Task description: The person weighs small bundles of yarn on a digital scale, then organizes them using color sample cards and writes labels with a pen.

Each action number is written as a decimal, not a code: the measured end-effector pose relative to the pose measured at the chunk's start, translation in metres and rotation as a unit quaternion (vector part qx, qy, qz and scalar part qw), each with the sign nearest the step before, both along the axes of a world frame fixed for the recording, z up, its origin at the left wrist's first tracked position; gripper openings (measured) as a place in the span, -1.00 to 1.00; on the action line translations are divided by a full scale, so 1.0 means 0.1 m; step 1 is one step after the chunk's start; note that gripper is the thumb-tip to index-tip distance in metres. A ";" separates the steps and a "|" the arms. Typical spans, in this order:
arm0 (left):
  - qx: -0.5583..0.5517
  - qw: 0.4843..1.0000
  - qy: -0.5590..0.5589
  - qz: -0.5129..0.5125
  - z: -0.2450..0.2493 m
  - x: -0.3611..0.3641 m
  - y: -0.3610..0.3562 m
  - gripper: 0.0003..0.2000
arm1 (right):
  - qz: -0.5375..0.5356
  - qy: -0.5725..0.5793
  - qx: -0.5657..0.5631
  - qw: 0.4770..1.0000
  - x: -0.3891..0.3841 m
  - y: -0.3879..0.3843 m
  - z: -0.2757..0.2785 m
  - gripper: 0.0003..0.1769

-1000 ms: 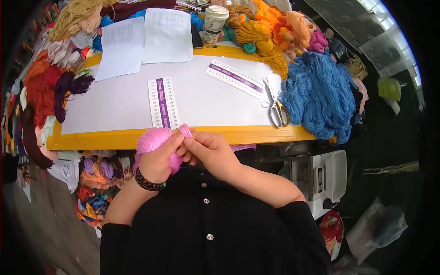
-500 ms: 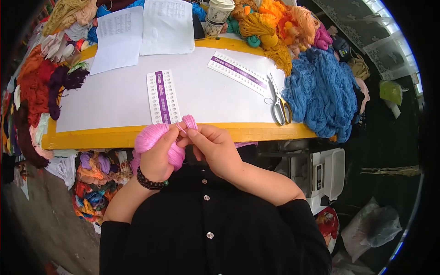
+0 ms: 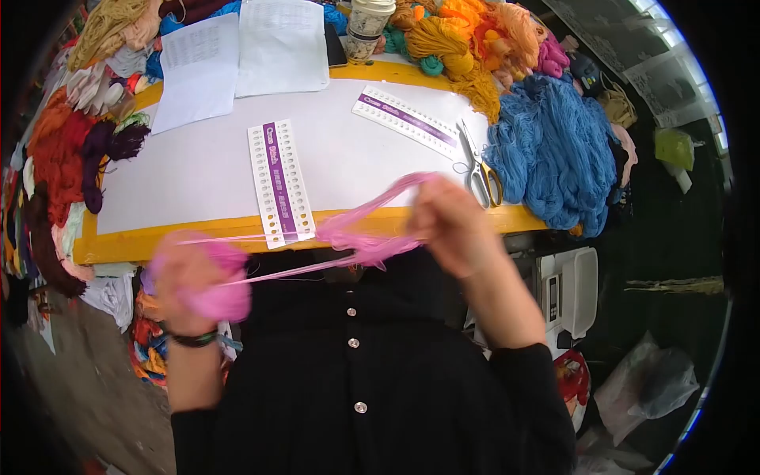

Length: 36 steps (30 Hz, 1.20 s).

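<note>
Pink thread (image 3: 360, 237) stretches between my two hands in front of the table's near edge. My left hand (image 3: 186, 277), blurred by motion, is closed on a thick pink bundle (image 3: 224, 289) at the left. Closed and also blurred, my right hand (image 3: 451, 222) holds the other end of the loops, in front of the scissors (image 3: 483, 178). Behind the strands, a white and purple punched card (image 3: 279, 178) lies over the table edge. A second such card (image 3: 406, 120) lies farther back, beside the scissors.
The yellow-edged table (image 3: 119, 245) bears printed sheets (image 3: 281, 47), a patterned cup (image 3: 366, 32) and a dark flat object (image 3: 336, 46). Blue yarn (image 3: 554, 150) is heaped at the right, orange yarn (image 3: 467, 39) behind, red yarn (image 3: 59, 158) at the left. A scale (image 3: 554, 297) stands below right.
My hands have moved apart, left and right, drawing the pink strands out between them. The bundle has gone left with my left hand, and more of the near card shows.
</note>
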<state>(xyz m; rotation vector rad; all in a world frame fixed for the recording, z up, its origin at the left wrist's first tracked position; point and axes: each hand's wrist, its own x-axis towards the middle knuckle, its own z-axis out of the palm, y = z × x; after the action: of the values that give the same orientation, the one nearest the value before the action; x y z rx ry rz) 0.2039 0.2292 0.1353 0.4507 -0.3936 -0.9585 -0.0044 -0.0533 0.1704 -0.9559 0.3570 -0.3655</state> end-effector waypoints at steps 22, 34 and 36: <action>-0.038 0.991 0.127 0.004 -0.88 0.59 1.38 -0.47 | 0.171 0.127 -0.243 0.947 0.66 0.00 0.45 -0.85; 0.323 0.921 -0.166 -0.141 -0.03 0.27 -0.42 -0.81 | 0.172 0.045 -0.595 0.784 1.16 0.63 0.17 -0.90; 0.343 0.907 -0.228 -0.085 0.05 0.21 -0.42 -0.81 | 0.151 -0.028 -0.599 0.786 1.19 0.58 0.06 -0.91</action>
<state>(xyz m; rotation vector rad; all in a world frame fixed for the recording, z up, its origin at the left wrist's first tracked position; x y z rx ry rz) 0.2247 0.1869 0.1406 1.3173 -0.5185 -1.1520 0.1149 0.0050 0.1768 -2.2223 -0.1576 -0.3039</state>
